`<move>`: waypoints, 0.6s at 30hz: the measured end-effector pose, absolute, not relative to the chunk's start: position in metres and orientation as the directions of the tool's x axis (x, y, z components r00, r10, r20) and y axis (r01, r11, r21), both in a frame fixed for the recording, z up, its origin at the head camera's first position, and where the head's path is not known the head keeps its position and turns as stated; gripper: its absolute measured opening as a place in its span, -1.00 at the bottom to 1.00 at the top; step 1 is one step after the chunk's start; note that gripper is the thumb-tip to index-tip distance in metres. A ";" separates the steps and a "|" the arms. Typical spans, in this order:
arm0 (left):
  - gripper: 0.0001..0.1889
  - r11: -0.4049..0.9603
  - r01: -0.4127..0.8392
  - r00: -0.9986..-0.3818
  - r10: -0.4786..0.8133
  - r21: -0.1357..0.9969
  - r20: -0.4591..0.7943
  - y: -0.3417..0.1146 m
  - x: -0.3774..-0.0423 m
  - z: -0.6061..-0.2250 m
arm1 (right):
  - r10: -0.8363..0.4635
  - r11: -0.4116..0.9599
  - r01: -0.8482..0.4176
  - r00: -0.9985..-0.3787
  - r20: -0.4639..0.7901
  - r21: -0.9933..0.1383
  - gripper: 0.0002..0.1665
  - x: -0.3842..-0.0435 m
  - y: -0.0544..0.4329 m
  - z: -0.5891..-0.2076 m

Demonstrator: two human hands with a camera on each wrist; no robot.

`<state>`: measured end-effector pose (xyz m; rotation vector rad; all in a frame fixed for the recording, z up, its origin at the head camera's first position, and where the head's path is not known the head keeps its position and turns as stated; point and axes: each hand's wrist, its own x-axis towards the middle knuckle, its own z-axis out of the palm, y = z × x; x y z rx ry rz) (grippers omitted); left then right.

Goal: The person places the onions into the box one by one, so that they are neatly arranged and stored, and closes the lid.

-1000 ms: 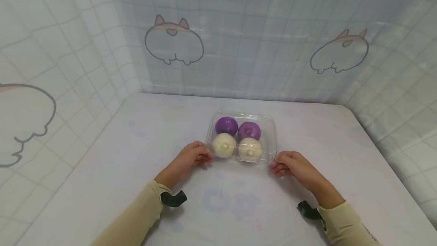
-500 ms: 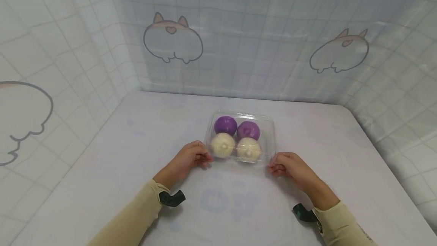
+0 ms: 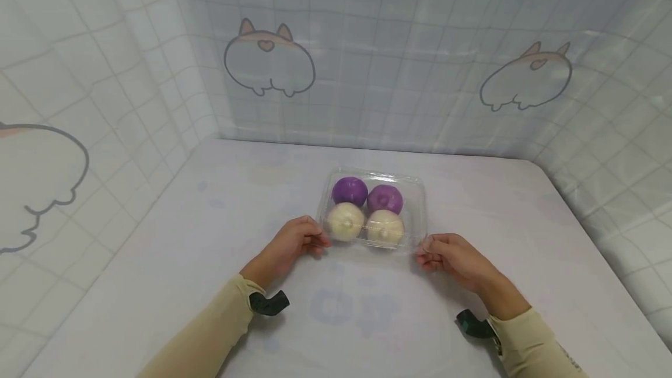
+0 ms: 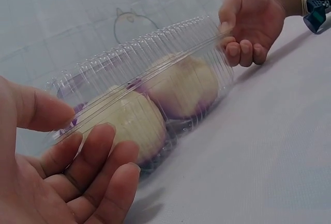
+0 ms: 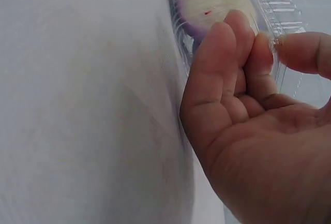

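A clear plastic clamshell container lies closed on the cloth-covered table, holding two purple and two cream-white round, onion-like pieces. The pale pieces sit in the near row and show purple lower sides in the left wrist view. My left hand is at the near left corner, its thumb and index finger pinching the rim. At the near right corner my right hand pinches the rim between thumb and index finger, the other fingers loosely bent below.
The white cloth with faint prints covers the table. Tile-patterned curtains with cartoon animal drawings stand behind and on both sides. A dark device is strapped at the left wrist, another at the right.
Both hands stay at the container's near corners and the container keeps its place. Only slight shifts of the head view show.
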<state>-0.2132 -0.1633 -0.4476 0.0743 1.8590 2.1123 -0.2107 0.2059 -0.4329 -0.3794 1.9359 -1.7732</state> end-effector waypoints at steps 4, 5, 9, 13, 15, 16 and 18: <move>-0.90 -0.095 -0.208 -0.951 0.254 0.973 -0.178 -0.162 -0.213 -0.448 | -0.461 0.125 0.140 -0.868 -0.182 -0.982 -0.75 -0.210 0.203 -0.433; -0.90 -0.093 -0.207 -0.952 0.247 0.974 -0.179 -0.161 -0.213 -0.448 | -0.436 0.124 0.150 -0.880 -0.190 -0.981 -0.74 -0.210 0.202 -0.434; -0.88 -0.089 -0.197 -0.962 0.211 0.976 -0.175 -0.158 -0.212 -0.448 | -0.357 0.103 0.193 -0.909 -0.217 -0.976 -0.73 -0.210 0.199 -0.434; -0.88 -0.097 -0.190 -0.970 0.172 0.977 -0.171 -0.155 -0.211 -0.446 | -0.355 0.095 0.200 -0.908 -0.221 -0.975 -0.71 -0.210 0.199 -0.432; -0.88 -0.096 -0.193 -0.972 0.156 0.976 -0.177 -0.154 -0.211 -0.445 | -0.362 0.094 0.204 -0.905 -0.224 -0.975 -0.70 -0.211 0.199 -0.432; -0.88 -0.096 -0.194 -0.973 0.149 0.976 -0.178 -0.153 -0.210 -0.445 | -0.366 0.094 0.206 -0.903 -0.226 -0.974 -0.70 -0.211 0.199 -0.431; -0.89 -0.094 -0.197 -0.973 0.139 0.976 -0.183 -0.153 -0.210 -0.444 | -0.372 0.094 0.208 -0.900 -0.228 -0.974 -0.70 -0.212 0.200 -0.431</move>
